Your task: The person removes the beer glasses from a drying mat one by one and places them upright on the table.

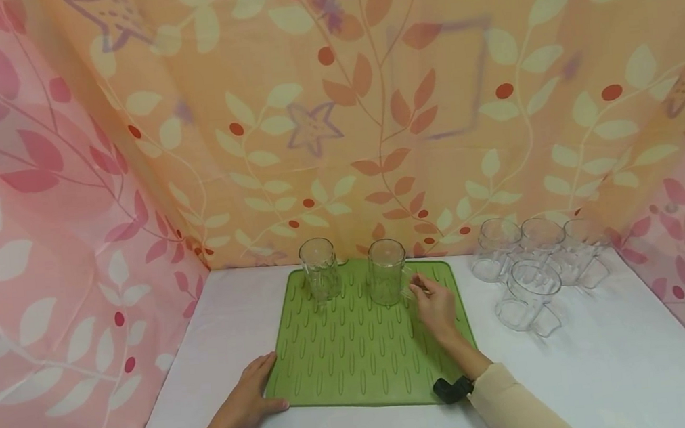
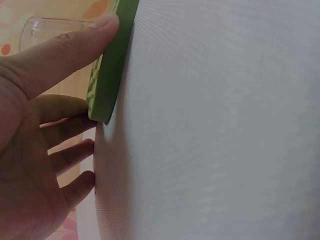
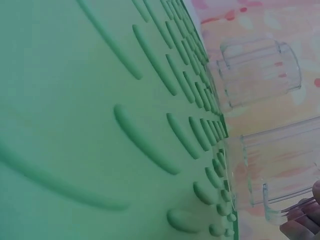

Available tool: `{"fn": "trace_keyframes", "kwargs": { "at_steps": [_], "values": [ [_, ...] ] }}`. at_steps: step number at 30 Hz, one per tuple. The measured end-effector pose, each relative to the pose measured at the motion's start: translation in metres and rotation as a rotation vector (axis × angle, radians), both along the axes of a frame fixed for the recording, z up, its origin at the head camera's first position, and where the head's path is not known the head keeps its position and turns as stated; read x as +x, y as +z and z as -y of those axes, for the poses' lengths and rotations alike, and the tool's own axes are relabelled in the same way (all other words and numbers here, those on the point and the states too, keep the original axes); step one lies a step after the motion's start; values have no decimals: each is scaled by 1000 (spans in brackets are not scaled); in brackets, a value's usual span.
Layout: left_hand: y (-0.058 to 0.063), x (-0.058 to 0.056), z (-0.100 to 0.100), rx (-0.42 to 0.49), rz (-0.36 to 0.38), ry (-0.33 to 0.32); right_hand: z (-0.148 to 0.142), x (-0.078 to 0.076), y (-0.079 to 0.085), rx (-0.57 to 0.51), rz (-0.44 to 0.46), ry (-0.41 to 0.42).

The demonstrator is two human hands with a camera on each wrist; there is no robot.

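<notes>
On a green ridged drying mat (image 1: 355, 362) stand two clear glass mugs. My right hand (image 1: 436, 304) pinches the handle of the right-hand glass mug (image 1: 387, 272), which is upright near the mat's back edge. The other glass mug (image 1: 321, 270) stands to its left, also upright. In the right wrist view, fingertips (image 3: 300, 220) are at the mug's handle (image 3: 280, 212). My left hand (image 1: 245, 396) lies at the mat's front left corner, its fingers spread and fairly straight. The left wrist view shows the thumb (image 2: 75, 52) on the mat's rim (image 2: 112, 70).
Several more clear glass mugs (image 1: 527, 300) are grouped on the white tabletop (image 1: 607, 367) right of the mat. An orange patterned curtain (image 1: 339, 173) hangs behind, with pink patterned cloth (image 1: 66, 265) on the left side. A black band (image 1: 452, 389) is on the right wrist.
</notes>
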State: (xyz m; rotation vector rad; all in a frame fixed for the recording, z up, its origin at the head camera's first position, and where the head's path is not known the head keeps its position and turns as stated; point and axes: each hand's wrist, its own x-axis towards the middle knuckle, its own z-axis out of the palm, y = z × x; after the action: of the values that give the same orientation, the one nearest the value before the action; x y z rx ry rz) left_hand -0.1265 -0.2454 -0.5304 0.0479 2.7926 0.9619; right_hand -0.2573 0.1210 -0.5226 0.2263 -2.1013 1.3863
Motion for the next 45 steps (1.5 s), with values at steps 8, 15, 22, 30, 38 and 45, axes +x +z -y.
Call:
{"fn": "trace_keyframes", "kwargs": {
  "at_steps": [8,15,22,30,38,45],
  "values": [
    [-1,0,1,5,5,-5,-11,6,12,50,-68,9],
    [2,1,0,7,4,2,-21,15,27,70,-117,43],
    [5,2,0,9,1,4,-29,24,32,80,-144,77],
    [6,2,-1,11,6,9,-37,37,45,74,-138,97],
    [7,0,-1,8,15,14,-45,49,50,48,-187,113],
    [8,-1,-1,2,18,11,-50,59,52,74,-178,141]
  ]
}}
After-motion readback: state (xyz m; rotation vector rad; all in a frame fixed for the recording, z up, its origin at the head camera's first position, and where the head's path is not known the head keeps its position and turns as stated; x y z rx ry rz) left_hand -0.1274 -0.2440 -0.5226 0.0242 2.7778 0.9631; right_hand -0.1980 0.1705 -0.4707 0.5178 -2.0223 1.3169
